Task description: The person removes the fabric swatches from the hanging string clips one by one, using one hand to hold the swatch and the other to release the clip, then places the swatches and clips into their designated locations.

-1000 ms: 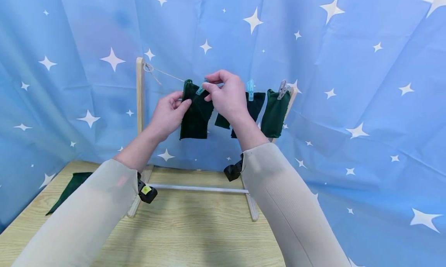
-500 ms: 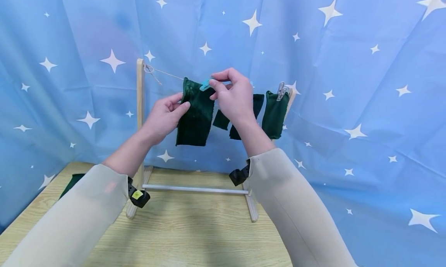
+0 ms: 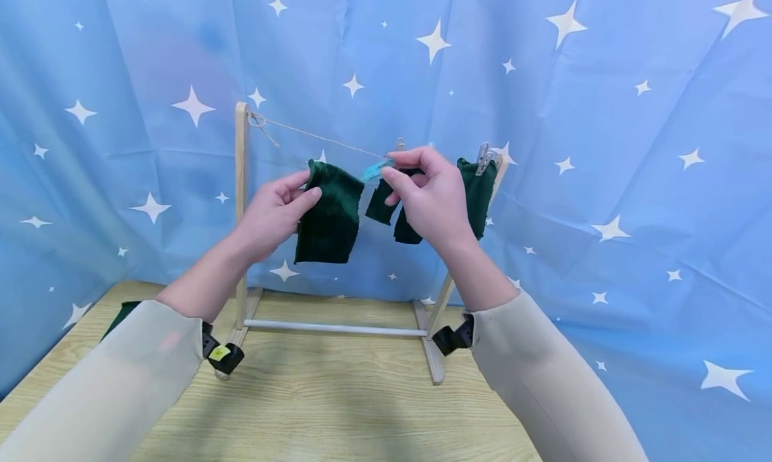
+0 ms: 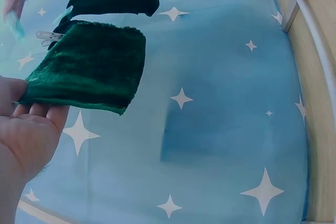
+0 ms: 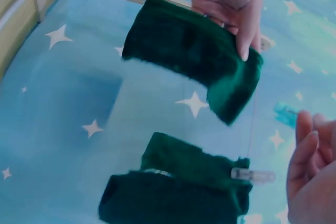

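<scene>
A dark green velvety cloth hangs from my left hand, its upper left edge pinched between thumb and fingers. It hangs below the string, free of any clip. My right hand pinches a turquoise clothespin beside the cloth's upper right corner; the right wrist view shows this clothespin apart from any cloth. Behind the right hand, more green cloths hang on the line, partly hidden. A clear clip grips the nearest of them, and a grey clip grips the farthest cloth.
The string is tied to a wooden post on the left; a second post stands on the right. A white bar joins their feet on the wooden table. Another green cloth lies at left, mostly behind the sleeve. A starry blue curtain hangs behind.
The clothespin has come off the cloth and moved right and down with my right hand. The cloth has dropped from the string, moving left and down in my left hand, baring the string.
</scene>
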Demonstrator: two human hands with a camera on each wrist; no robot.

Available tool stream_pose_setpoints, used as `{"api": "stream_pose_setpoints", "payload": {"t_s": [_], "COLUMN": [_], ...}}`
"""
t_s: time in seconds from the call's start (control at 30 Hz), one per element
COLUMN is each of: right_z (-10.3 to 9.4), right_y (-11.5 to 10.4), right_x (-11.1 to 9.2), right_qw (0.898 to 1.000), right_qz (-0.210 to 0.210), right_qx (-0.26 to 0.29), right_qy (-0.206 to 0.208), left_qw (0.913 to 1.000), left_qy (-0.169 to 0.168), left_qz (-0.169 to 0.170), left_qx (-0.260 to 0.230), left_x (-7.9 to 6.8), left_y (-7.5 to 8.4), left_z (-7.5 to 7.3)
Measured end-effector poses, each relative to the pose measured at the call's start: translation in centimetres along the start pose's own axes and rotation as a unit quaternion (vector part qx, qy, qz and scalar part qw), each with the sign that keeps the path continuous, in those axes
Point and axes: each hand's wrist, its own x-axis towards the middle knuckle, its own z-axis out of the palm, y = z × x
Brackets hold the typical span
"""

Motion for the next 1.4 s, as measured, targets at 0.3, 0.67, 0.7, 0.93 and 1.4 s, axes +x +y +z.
{"api": "stream_pose_setpoints", "payload": {"t_s": [0.3, 0.67, 0.7, 0.93, 1.4], "right_z": [-2.6, -6.5, -6.8, -8.8, -11.0], "right_y": [3.6, 10.9, 11.6, 16.7, 24.0], "right_x": [-3.6, -9.6, -10.2, -14.3, -20.0], "right_qw": [0.996, 0.982, 0.98, 0.964, 0.933], "right_qz": [0.086, 0.188, 0.2, 0.266, 0.353], "right_qx": [0.029, -0.011, -0.016, -0.024, -0.052], "right_qy": [-0.012, -0.004, -0.005, 0.005, 0.035], "left_qw": [0.9995, 0.997, 0.997, 0.9937, 0.9812], "left_qy": [-0.013, -0.029, -0.029, -0.034, -0.025], "left_qz": [-0.018, -0.054, -0.056, -0.085, -0.136], "left_qx": [0.021, 0.047, 0.043, 0.065, 0.135], "left_x": [-2.0, -5.0, -5.3, -7.4, -11.7], "left_y": [-1.1, -3.8, -4.2, -7.0, -11.5], "left_z": [-1.1, -3.8, -4.2, -6.8, -11.5]}}
